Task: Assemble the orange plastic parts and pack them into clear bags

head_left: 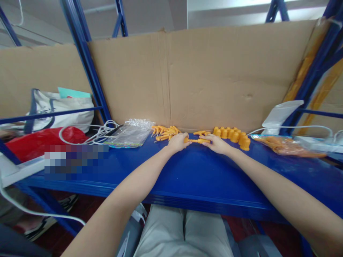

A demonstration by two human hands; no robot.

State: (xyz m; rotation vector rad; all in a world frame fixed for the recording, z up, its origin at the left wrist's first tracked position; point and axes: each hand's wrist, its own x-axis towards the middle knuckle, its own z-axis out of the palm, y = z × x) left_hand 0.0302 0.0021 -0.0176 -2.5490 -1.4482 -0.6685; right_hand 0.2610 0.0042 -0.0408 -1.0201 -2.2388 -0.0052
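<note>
On the blue shelf [187,167], our left hand [178,142] and right hand [216,144] meet, fingers closed on the ends of one orange plastic piece [197,140]. Far left lies a pile of orange pieces [164,132]; far right stand orange caps [233,135].

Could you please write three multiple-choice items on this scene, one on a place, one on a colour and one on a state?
1. Where do the orange caps stand?
A. right of the right hand
B. left of the left hand
C. on the red bag

2. What colour is the shelf?
A. green
B. blue
C. white

3. What do the hands do?
A. hang off the shelf
B. hold the white cable
C. both grip one orange piece

Answers: 1 A, the caps cluster just beyond the right hand. 2 B, its bare top is blue. 3 C, the left hand and the right meet on the orange piece.
</note>
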